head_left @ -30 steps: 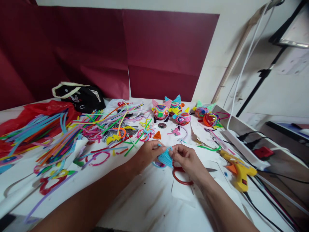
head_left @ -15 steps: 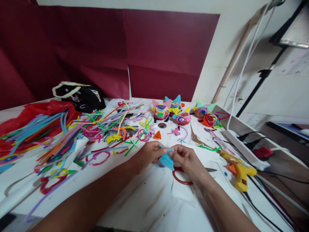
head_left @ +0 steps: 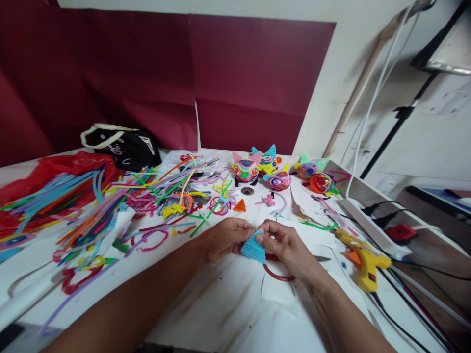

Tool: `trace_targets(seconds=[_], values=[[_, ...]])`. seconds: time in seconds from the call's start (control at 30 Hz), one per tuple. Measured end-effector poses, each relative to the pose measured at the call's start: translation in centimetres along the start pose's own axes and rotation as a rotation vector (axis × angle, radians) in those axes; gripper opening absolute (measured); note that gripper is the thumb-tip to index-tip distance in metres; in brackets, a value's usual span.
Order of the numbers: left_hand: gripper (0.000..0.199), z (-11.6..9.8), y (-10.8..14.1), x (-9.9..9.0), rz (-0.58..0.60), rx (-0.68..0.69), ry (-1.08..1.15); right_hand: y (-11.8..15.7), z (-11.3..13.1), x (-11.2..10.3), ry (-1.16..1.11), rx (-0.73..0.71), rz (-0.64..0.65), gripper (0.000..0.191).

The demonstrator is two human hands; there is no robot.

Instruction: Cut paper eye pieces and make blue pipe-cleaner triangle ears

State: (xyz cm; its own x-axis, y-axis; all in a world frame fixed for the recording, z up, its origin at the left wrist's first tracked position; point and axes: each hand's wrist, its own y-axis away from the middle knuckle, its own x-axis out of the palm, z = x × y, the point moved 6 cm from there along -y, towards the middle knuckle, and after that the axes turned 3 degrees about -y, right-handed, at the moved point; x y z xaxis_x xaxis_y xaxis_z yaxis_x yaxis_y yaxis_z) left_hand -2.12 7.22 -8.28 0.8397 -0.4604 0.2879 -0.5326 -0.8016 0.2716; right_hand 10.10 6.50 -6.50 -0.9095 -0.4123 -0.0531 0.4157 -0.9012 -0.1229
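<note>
Between my two hands is a light blue triangle of ridged pipe cleaner (head_left: 253, 249), held just above the table. My left hand (head_left: 228, 238) is closed, its thumb and fingers pinching the upper left edge. With thumb and forefinger, my right hand (head_left: 281, 242) grips the upper right side near the tip. Under the right hand lies a pair of scissors (head_left: 278, 277) with red handles; one blade pokes out to the right of the wrist. A small orange triangle (head_left: 240, 205) lies on the table beyond my hands.
Loose pipe cleaners (head_left: 88, 211) spread over the left side, partly on a red plastic bag (head_left: 73, 164). Several colourful animal heads (head_left: 246, 169) stand at the back. To the right are a yellow glue gun (head_left: 368, 262), its cord and a white power strip (head_left: 375, 228).
The blue triangle has turned so more of its ridged face shows. A loose blue end that stuck out by the left fingers is no longer visible. Both hands stay nearly in place.
</note>
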Motion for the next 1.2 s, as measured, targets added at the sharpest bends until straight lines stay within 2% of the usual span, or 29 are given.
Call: trace_targets(seconds=[0.17,0.5,0.63,0.77,1.0,1.2], values=[[0.036,0.1,-0.1,-0.1,-0.049,0.047,-0.024,0.1,0.6,-0.2,0.070,-0.054,-0.012,0.022],[0.026,-1.9,0.3,-0.6,-0.294,0.289,-0.346,-0.2,0.1,-0.6,0.107,-0.049,-0.087,0.024],[0.025,-2.1,0.7,-0.4,-0.312,0.338,-0.460,-0.2,0.1,-0.8,0.111,-0.039,-0.115,0.024],[0.025,-1.8,0.7,-0.2,-0.312,0.329,-0.444,-0.2,0.3,-0.9,0.144,-0.048,-0.132,0.024],[0.024,-1.6,0.7,-0.4,-0.375,0.342,-0.450,-0.2,0.0,-0.7,0.157,-0.060,-0.057,0.018],[0.023,-1.9,1.0,-0.2,-0.417,0.386,-0.597,-0.3,-0.1,-1.2,0.133,-0.106,-0.141,0.018]])
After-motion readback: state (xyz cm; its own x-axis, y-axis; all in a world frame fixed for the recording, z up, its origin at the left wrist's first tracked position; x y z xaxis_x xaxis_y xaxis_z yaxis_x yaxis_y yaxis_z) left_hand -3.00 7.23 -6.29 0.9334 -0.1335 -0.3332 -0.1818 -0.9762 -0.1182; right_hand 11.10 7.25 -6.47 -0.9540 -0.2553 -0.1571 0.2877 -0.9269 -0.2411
